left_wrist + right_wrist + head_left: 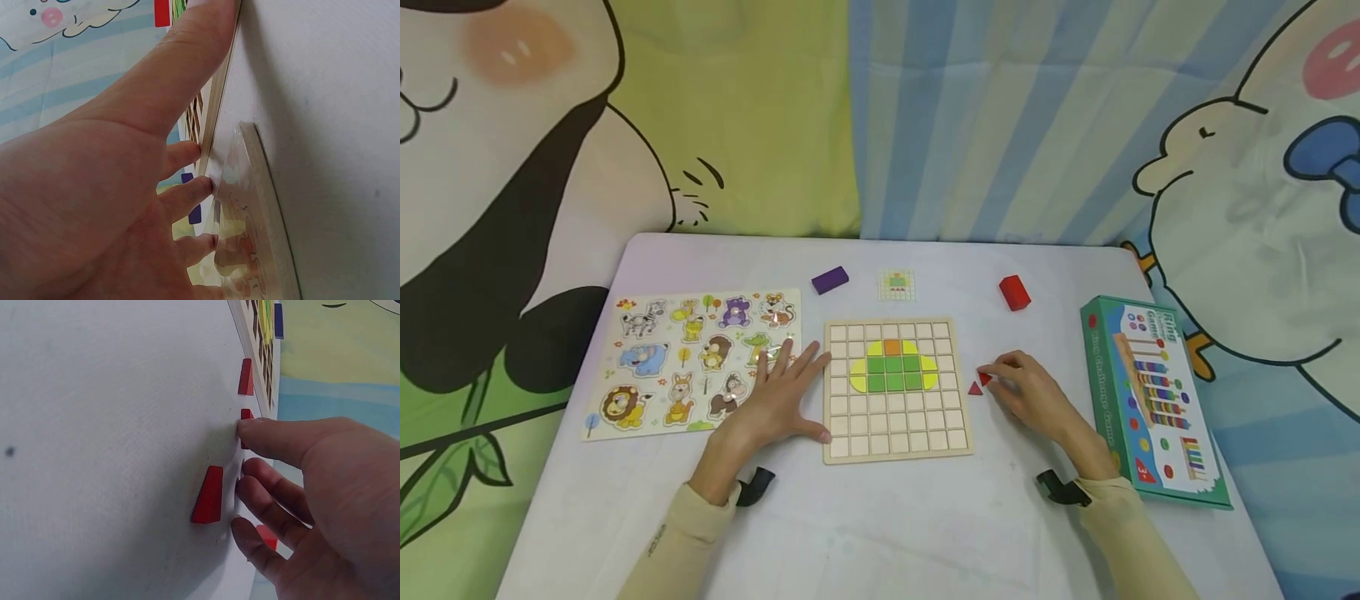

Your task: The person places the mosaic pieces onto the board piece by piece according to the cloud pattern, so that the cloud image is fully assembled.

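A wooden grid board (898, 429) lies mid-table with green, yellow and orange pieces set in its upper part. My left hand (778, 404) is spread at its left side, the thumb (194, 44) on the board's edge and the other fingers over the animal puzzle's right side. Right of the board, my right hand (1030, 396) pinches a red triangle piece (984, 378), thumb in front; the index fingertip is mostly hidden in the right wrist view. Another red triangle (975, 389) lies beside it. A further red piece (208, 497) rests under the hand, hidden from the head view.
An animal puzzle board (647, 396) lies at the left. Along the back are a purple block (830, 280), a small pattern card (897, 285) and a red block (1015, 292). A green game box (1157, 408) lies at the right edge, near the right forearm.
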A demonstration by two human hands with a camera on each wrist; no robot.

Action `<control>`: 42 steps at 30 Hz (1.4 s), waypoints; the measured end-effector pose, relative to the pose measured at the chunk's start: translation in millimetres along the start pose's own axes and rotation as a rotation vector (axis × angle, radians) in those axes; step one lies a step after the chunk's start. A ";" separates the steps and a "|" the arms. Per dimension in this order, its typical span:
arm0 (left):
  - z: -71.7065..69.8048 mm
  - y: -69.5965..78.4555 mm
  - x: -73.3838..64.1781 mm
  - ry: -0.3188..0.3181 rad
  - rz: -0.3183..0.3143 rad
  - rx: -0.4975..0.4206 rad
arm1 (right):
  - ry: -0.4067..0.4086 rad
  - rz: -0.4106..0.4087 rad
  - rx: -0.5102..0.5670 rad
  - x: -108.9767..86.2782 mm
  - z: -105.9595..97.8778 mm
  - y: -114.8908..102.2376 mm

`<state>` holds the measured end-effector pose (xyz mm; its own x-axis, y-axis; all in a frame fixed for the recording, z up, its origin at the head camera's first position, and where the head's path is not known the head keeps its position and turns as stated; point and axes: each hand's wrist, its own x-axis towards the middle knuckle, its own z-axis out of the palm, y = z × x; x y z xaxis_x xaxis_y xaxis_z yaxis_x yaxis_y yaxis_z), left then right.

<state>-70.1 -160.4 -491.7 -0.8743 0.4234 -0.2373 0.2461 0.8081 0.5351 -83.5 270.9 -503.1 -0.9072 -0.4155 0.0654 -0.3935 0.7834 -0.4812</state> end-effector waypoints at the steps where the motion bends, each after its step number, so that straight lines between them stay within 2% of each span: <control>1: -0.4 0.2 -0.1 0.001 0.001 -0.002 | -0.004 0.000 0.001 0.4 -0.1 0.0; 7: -0.6 1.0 -1.2 0.003 0.002 -0.018 | -0.022 -0.001 0.025 2.8 -0.9 -0.5; 11: 0.2 1.0 -1.5 0.007 0.006 -0.023 | -0.002 -0.023 0.034 3.1 -0.7 0.1; 21: -0.6 -0.2 -0.9 0.004 0.012 -0.003 | 0.056 0.002 -0.034 -1.5 2.4 3.1; 26: -0.9 -0.2 0.3 0.004 0.018 0.004 | 0.145 -0.097 0.000 3.7 4.1 0.3; 30: -1.9 -1.0 0.5 0.004 0.019 0.011 | 0.186 -0.202 0.064 19.4 8.7 -21.5; 36: -2.7 -1.0 0.0 0.004 0.026 0.011 | 0.152 -0.370 0.094 43.7 32.9 -69.8; 42: -2.9 -0.3 -0.7 0.009 0.029 0.019 | 0.082 -0.432 0.051 55.9 59.3 -106.2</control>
<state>-70.8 -162.1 -489.3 -0.8703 0.4432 -0.2148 0.2792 0.8032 0.5262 -83.6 137.0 -500.1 -0.6704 -0.6604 0.3383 -0.7334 0.5209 -0.4367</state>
